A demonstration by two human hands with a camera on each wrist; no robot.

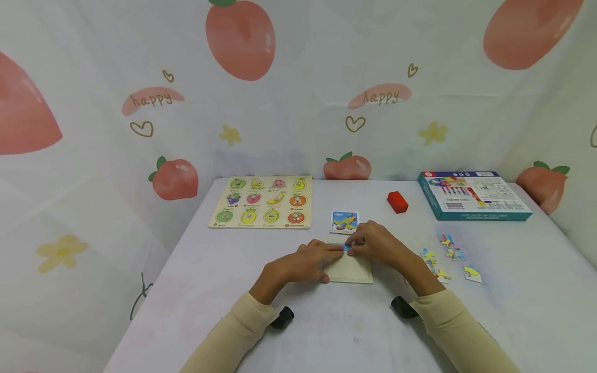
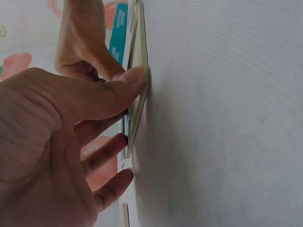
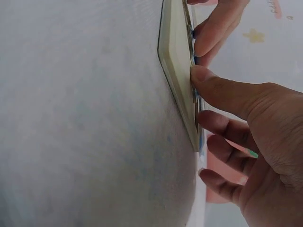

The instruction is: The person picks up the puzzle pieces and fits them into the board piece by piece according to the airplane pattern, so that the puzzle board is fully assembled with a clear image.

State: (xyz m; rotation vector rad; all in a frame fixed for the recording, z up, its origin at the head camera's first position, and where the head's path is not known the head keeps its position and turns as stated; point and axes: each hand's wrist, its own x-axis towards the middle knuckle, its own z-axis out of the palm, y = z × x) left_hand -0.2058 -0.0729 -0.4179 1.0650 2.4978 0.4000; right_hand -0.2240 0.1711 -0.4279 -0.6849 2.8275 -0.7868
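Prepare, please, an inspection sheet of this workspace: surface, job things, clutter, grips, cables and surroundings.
Surface: table, white-covered.
Job's things: pale board; blue piece near its far edge; picture card behind; loose puzzle pieces to the right.
Clutter: fruit board, red block and teal box, farther back.
Grips: left grip rests on the pale board; right grip appears to pinch the blue piece.
Cables: nothing seen.
Surroundings: backdrop printed with peaches.

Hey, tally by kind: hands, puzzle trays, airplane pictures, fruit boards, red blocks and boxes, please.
Hands: 2 (left hand, right hand)
Puzzle tray: 1
Airplane picture: 1
Fruit board: 1
Red block: 1
Box: 1
Total: 7
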